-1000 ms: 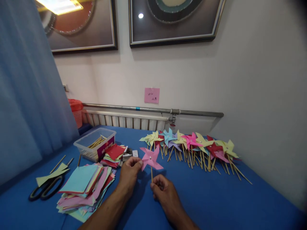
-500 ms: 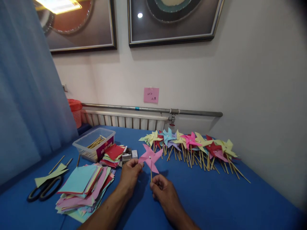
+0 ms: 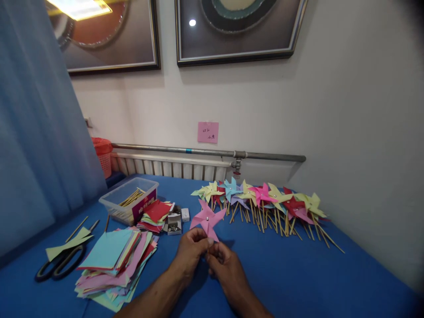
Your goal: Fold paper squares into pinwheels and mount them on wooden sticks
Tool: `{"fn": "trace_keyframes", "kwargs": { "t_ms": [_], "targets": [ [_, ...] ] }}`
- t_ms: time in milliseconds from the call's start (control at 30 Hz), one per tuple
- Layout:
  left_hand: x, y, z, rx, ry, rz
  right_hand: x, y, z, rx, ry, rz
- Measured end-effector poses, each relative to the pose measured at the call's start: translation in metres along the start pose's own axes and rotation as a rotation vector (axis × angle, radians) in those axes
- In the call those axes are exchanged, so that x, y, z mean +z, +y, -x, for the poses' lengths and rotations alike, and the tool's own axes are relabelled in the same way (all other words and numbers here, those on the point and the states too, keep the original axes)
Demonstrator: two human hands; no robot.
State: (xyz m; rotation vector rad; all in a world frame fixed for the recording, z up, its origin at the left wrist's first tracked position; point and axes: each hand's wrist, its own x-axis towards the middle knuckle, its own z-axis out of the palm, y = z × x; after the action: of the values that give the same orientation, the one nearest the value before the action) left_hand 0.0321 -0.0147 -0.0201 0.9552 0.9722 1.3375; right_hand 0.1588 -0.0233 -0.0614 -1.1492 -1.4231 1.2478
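Over blue table [image 3: 298, 274], left hand [image 3: 190, 251], right hand [image 3: 227, 265] pinch pink pinwheel [image 3: 207, 219]; stick hidden.

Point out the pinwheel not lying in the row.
The pink pinwheel, pinched by left hand and right hand; the other pinwheels lie down behind it.

- A craft workroom: my blue table [image 3: 298, 274] carries stacked paper squares [image 3: 112, 256], scissors [image 3: 59, 265] and a row of finished pinwheels [image 3: 265, 198], like the pink pinwheel [image 3: 207, 219] I hold.
- Framed pictures [image 3: 232, 31], a radiator [image 3: 165, 168] and a curtain [image 3: 33, 132] line the room.
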Motion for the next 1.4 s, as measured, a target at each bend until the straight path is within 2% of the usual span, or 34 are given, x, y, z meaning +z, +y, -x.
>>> {"fn": "trace_keyframes", "kwargs": {
  "t_ms": [233,400,600,733,867,933,1000,1133,1200,1400],
  "targets": [
    [-0.005,0.0,-0.002,0.035,0.029,-0.039,0.001,-0.003,0.0,0.017,-0.003,-0.016],
    [-0.008,0.002,-0.005,0.041,0.112,-0.079,0.0,0.004,-0.001,-0.003,0.006,0.024],
    [-0.015,0.009,-0.009,0.106,0.155,-0.167,0.0,0.009,-0.003,0.007,0.009,0.037],
    [-0.019,0.008,-0.011,0.102,0.126,-0.189,0.0,0.004,-0.003,0.011,0.011,0.03],
    [-0.021,-0.003,-0.016,0.024,0.08,-0.207,-0.003,0.004,-0.005,-0.007,0.05,0.06],
    [-0.022,-0.009,-0.018,-0.031,0.042,-0.282,-0.005,0.005,-0.005,-0.023,0.081,0.076],
    [-0.023,-0.014,-0.018,-0.026,-0.002,-0.429,-0.008,0.005,-0.006,-0.029,0.1,0.088],
    [-0.024,-0.017,-0.01,0.152,-0.058,-0.898,-0.011,0.003,-0.007,-0.044,0.117,0.124],
    [-0.024,-0.016,-0.007,0.194,-0.082,-1.067,-0.012,0.002,-0.007,-0.058,0.127,0.135],
    [-0.025,-0.015,-0.007,0.202,-0.132,-1.17,-0.013,0.002,-0.007,-0.086,0.138,0.175]
  ]
}}
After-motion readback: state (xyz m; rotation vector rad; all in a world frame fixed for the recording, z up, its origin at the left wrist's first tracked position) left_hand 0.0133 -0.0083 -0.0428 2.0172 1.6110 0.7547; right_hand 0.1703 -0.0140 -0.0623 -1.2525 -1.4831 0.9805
